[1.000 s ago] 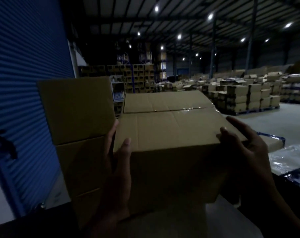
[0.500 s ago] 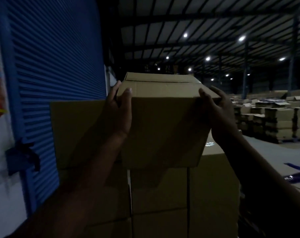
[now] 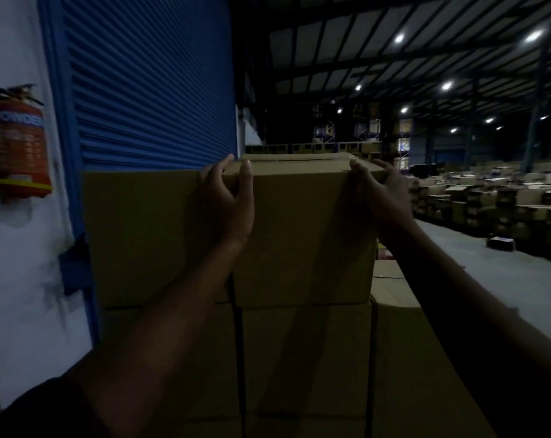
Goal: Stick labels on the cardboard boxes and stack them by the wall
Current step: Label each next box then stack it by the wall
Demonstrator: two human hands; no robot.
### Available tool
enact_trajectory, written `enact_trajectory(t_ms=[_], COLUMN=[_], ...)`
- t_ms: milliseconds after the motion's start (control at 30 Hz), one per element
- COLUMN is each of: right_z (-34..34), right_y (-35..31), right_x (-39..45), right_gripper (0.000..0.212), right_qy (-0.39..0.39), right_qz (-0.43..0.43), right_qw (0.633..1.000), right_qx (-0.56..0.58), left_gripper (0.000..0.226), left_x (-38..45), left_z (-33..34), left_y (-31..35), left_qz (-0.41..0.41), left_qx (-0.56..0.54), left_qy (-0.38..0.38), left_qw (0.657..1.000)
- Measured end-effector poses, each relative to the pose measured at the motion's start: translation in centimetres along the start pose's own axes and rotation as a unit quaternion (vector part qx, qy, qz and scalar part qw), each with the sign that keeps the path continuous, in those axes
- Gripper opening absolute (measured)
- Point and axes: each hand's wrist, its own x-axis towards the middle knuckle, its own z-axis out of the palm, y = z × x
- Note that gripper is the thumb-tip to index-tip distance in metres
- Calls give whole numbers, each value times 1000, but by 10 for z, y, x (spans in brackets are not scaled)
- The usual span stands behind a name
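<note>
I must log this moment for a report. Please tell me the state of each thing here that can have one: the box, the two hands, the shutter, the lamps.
Box: flaps closed, sitting on the stack, held at its top corners.
Left hand: grips the box's top left corner.
Right hand: grips its top right corner.
Shutter: rolled down.
Lamps: lit.

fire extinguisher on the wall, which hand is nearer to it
Left. The left hand grips the cardboard box's left top corner, on the fire extinguisher's side; the right hand holds the far corner.
</note>
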Motion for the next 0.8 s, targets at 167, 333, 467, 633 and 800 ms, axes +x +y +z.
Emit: enact_trajectory(t_ms=[167, 333, 467, 633, 800], right_z=[8, 6, 7, 18, 43], right_y=[20, 35, 45, 51, 48], right_x=[-3, -18, -47, -94, -150], right_gripper=[59, 62, 66, 65, 58], right_qy=[8, 53, 104, 118, 47], right_qz=[-21, -57, -125, -159, -158], right_qw=[1000, 996, 980, 968, 978], right_qx=[-2, -47, -115, -154, -128], left_gripper=[45, 52, 64, 71, 68], left_x=[6, -3, -20, -51, -92], left_z=[9, 9, -1, -21, -55], left_y=[-20, -27, -25, -27, -34], left_qz=[48, 102, 134, 131, 109], left_qx=[20, 47, 74, 77, 101], left_qy=[-7, -37, -51, -69, -93], left_qw=[999, 993, 987, 986, 985])
